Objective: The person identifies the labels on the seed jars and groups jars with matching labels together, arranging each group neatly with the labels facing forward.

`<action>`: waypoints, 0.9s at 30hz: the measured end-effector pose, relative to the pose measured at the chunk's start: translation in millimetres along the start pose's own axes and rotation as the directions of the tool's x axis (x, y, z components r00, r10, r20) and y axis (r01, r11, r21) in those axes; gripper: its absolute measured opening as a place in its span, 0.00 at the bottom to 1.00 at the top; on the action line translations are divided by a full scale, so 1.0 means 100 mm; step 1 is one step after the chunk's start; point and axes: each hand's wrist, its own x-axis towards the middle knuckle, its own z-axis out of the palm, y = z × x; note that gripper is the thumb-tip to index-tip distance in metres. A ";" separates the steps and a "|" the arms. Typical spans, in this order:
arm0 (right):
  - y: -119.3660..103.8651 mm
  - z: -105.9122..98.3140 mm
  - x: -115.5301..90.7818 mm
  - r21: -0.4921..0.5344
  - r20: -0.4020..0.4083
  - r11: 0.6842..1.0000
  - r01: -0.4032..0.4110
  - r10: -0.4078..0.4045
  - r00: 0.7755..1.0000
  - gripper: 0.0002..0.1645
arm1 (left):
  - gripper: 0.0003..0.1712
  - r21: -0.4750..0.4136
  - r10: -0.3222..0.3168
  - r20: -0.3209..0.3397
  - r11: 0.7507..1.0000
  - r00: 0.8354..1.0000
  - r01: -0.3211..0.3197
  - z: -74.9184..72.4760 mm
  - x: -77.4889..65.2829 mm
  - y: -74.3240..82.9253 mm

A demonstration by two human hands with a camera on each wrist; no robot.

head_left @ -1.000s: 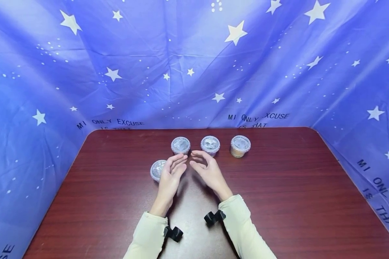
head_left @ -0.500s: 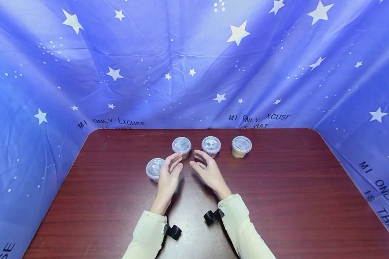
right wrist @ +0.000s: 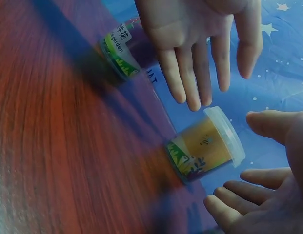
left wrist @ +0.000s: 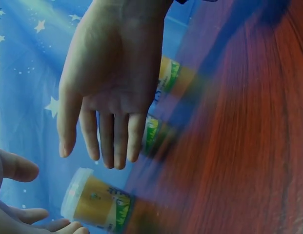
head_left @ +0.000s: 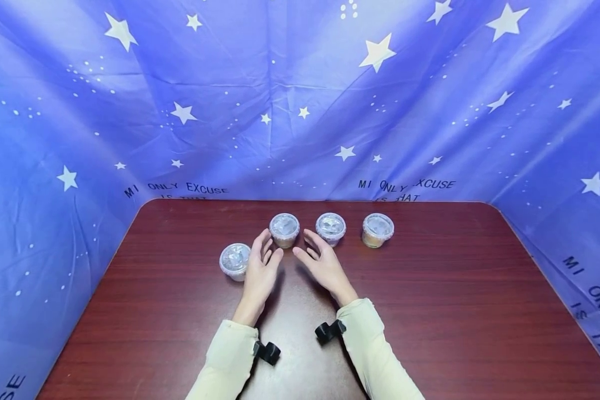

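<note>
Several small round tubs with clear lids stand upright on the table. My left hand (head_left: 261, 272) has its fingers loosely extended at the left side of a golden tub (head_left: 284, 230), with the back of the hand overlapping the leftmost tub (head_left: 234, 261). Across the gap, my right hand (head_left: 325, 269) reaches forward with relaxed fingers, just in front of a purple tub (head_left: 330, 226). Both palms face each other and hold nothing. In the right wrist view the golden tub (right wrist: 205, 146) stands between both hands' fingertips; in the left wrist view, tubs are partly hidden behind the left fingers (left wrist: 120, 141).
Another tub with yellowish contents (head_left: 378, 230) stands at the right end of the back row. The dark red wooden table (head_left: 445, 311) backs onto a blue star-printed curtain (head_left: 300, 66). Small black cameras (head_left: 267, 353) sit on the sleeved wrists.
The leftmost tub has shifted left and shows more from behind the left hand. The left fingers have moved away from the right hand and spread apart. The head view has turned slightly left.
</note>
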 end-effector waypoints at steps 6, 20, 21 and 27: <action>0.02 0.04 0.05 0.008 -0.021 1.000 -0.016 0.016 1.000 0.40 | 0.34 0.039 -0.054 -0.005 0.998 0.999 0.054 0.03 0.09 -0.04; -0.01 0.15 0.12 0.067 -0.011 0.997 -0.025 0.026 1.000 0.38 | 0.34 0.024 -0.129 -0.020 0.991 0.991 0.130 0.06 0.26 -0.17; 0.00 0.15 0.13 0.061 -0.011 0.998 -0.022 0.023 1.000 0.37 | 0.34 0.022 -0.121 -0.019 0.992 0.992 0.122 0.06 0.27 -0.18; 0.07 0.18 0.17 0.029 -0.014 1.000 0.003 -0.002 1.000 0.33 | 0.34 0.008 -0.104 -0.006 0.995 0.995 0.104 0.06 0.32 -0.24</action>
